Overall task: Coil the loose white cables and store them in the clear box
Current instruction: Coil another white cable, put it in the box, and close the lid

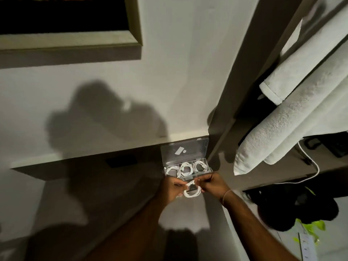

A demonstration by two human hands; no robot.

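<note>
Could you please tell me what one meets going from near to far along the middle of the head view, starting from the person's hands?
Coiled white cable held between left hand and right hand → three coiled cables in the clear box → its raised open lid → the wall.

A framed picture (69,21) hangs on the wall; white towels (293,117) hang at right, above green leaves (312,228).

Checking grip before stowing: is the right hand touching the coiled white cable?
Touching. The head view shows the right hand pinching the top of the coiled cable, opposite the left hand.
</note>
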